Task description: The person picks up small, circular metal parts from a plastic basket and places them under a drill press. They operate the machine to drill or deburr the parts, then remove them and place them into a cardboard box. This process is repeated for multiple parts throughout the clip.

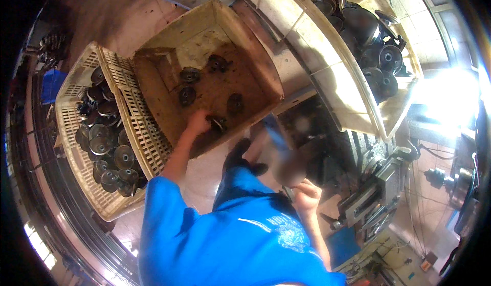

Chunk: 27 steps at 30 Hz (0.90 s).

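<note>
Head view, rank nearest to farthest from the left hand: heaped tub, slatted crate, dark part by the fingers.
As the head view shows it, from the left hand:
1. Dark part: right at the fingers, inside the box.
2. Slatted crate: to the hand's left.
3. Heaped tub: off to the upper right.

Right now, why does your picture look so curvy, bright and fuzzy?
In the head view, the fisheye lens bends the dark strips; glare shines right of the pale bin; the brown box is dim inside; the round part in the right hand looks blurred.
</note>
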Motion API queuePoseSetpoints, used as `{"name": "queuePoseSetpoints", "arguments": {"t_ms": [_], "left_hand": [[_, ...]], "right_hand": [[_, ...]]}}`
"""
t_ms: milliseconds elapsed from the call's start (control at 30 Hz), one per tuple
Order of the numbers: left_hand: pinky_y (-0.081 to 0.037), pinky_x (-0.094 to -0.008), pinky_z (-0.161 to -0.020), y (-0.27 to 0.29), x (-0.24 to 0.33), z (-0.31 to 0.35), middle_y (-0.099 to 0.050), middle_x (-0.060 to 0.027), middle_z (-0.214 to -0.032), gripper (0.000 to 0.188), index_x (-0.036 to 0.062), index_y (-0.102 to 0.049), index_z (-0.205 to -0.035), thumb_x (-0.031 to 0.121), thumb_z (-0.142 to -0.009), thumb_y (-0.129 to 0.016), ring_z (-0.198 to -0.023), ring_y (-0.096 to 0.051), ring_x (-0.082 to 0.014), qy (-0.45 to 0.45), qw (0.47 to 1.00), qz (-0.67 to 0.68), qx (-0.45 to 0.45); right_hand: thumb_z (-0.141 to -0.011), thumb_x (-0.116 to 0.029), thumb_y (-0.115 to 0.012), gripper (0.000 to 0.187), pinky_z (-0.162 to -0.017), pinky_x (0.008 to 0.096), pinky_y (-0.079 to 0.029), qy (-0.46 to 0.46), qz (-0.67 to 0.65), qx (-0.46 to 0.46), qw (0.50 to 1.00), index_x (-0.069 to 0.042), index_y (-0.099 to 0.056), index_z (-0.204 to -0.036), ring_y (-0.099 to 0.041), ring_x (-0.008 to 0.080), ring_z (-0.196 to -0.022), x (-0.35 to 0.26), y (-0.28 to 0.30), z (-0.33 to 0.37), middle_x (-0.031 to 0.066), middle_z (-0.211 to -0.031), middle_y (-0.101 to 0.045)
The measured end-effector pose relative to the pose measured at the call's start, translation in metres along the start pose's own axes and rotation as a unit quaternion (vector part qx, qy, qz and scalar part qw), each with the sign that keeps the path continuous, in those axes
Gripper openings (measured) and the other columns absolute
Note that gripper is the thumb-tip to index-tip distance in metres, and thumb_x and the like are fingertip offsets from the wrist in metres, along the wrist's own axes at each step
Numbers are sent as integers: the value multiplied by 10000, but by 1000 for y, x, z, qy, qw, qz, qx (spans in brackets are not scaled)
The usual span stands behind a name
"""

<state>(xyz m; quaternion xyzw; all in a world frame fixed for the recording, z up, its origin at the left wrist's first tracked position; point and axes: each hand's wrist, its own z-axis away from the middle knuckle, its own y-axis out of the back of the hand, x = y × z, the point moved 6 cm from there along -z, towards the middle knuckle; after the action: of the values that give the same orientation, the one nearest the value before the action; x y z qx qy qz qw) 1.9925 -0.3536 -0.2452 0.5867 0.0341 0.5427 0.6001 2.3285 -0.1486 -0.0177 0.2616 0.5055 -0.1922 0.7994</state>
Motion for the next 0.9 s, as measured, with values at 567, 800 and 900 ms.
{"name": "queuePoseSetpoints", "arguments": {"t_ms": [567,800,900], "left_hand": [[-497,-414,-762,4,-1,-75,-625,-171,-982,233,58,-636,-922,157,-717,-582,-917,-603,-339,153,975,-160,-18],[-499,-368,-691,87,47,-30,-649,-154,-862,192,17,-624,-884,147,-745,-603,-796,-632,-302,140,950,162,229],[-493,-322,-608,114,78,4,-645,-129,-737,155,-9,-594,-870,109,-772,-617,-718,-643,-238,28,931,254,262]], "right_hand": [[-594,5,-569,260,-775,253,-472,22,-24,-51,998,14,-690,-824,-620,166,-863,-46,-26,-28,119,-940,-651],[-614,-105,-621,211,-664,343,-481,176,117,-176,962,-25,-692,-796,-622,264,-769,-74,-126,-163,163,-797,-641],[-599,-151,-634,212,-685,381,-485,171,272,-172,931,-41,-686,-773,-613,324,-803,-33,-200,-232,182,-810,-628]]}}
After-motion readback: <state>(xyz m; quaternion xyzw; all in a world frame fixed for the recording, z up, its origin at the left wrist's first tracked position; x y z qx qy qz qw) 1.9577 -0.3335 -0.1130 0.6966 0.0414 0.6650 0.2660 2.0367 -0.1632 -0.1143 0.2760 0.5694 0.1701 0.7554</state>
